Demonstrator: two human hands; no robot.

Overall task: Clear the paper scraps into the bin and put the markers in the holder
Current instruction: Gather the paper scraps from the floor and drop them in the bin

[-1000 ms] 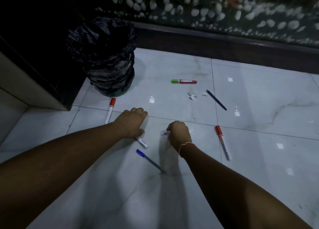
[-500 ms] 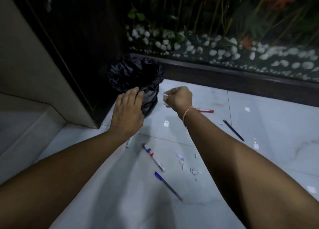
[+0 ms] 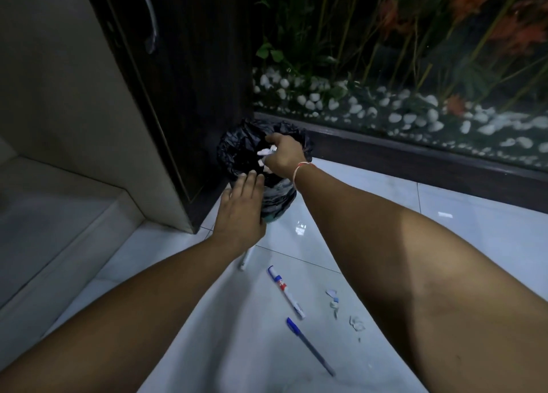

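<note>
Right hand (image 3: 281, 158) over the bin (image 3: 261, 155), pinching paper scraps (image 3: 267, 152). Left hand (image 3: 241, 208) spread, empty, at its near rim. More scraps (image 3: 344, 309) nearer, right of marker (image 3: 286, 292).

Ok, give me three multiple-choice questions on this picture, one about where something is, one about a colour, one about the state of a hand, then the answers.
1. Where is the right hand?
A. over the mouth of the bin
B. flat on the floor
C. on the door handle

2. What colour is the cap of the pen lying nearest the camera?
A. green
B. blue
C. yellow

3. What is the left hand doing?
A. gripping a marker
B. clenched in a fist
C. open, fingers against the bin's liner

Answers:
1. A, it holds paper scraps above the black liner.
2. B, the cap end is plainly blue.
3. C, the fingers are spread and nothing is held.
</note>
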